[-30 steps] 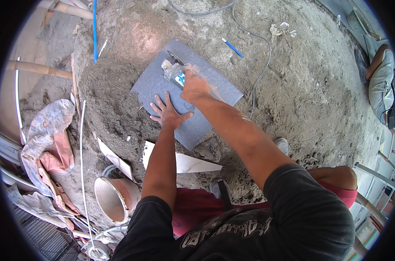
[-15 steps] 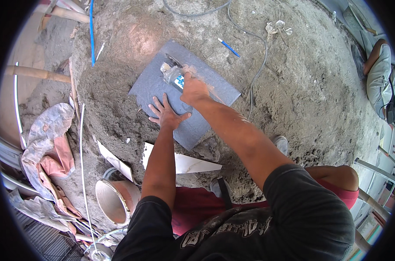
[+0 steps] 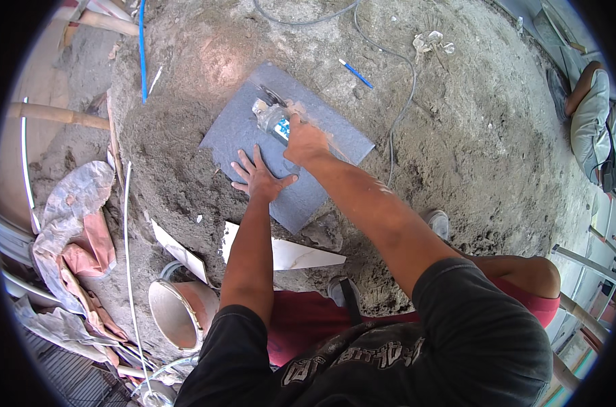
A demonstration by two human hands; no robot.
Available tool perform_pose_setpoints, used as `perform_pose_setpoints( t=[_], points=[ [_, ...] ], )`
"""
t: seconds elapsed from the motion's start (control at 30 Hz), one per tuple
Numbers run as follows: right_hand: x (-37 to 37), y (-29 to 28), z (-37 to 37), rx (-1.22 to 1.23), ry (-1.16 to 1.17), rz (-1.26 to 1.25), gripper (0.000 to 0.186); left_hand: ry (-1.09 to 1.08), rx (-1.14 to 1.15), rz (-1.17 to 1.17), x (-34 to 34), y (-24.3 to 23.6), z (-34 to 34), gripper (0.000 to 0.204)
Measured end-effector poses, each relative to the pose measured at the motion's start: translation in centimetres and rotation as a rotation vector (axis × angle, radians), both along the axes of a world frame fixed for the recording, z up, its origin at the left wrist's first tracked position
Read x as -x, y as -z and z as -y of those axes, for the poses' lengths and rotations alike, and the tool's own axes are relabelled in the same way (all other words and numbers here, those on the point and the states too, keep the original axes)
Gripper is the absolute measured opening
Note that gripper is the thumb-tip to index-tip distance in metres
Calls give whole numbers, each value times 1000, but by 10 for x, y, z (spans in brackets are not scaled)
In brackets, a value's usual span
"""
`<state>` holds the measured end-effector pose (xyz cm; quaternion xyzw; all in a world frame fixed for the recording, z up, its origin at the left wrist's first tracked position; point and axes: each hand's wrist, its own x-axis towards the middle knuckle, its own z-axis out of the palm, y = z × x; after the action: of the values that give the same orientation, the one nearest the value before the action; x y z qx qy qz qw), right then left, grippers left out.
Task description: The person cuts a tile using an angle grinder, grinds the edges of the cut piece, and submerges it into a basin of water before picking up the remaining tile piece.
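Note:
A dark grey square tile [image 3: 301,200] lies on the rough ground, turned cornerwise to me. My left hand [image 3: 260,178] presses flat on its lower left part, fingers spread. My right hand [image 3: 305,141] is wrapped round the body of an angle grinder [image 3: 274,121], whose disc meets the tile toward its far corner. Pale dust [image 3: 296,108] lies along a line on the tile beside the tool. My fingers and the guard hide part of the disc, and how deep it sits I cannot tell.
A grey cable [image 3: 412,88] winds over the ground to the right, near a blue pen [image 3: 355,72]. White tile offcuts [image 3: 301,255] and a bucket [image 3: 174,313] are close to my legs. Crumpled sacks [image 3: 77,203] lie at left. Another person's leg [image 3: 591,125] shows at far right.
The grinder and my right hand have shifted very slightly to the right. My left hand stays spread in the same place on the tile.

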<state>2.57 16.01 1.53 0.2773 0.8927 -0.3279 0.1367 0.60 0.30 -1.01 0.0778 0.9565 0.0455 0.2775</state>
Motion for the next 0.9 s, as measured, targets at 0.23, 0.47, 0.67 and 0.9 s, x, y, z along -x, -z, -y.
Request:
perform_pose_setpoints(
  t=[0.23,0.47,0.67,0.9],
  points=[
    [-4,-12,2,20,-43,36,50,-2,12,-7,1,1,6,151],
    [-7,-15,0,11,-42,60,55,3,0,-6,1,-1,4,149],
    [-12,-4,-2,4,-28,39,62,-1,-8,1,0,-2,2,149],
    [-18,-10,-1,0,-48,45,57,-7,-1,-1,0,-2,4,148]
  ],
)
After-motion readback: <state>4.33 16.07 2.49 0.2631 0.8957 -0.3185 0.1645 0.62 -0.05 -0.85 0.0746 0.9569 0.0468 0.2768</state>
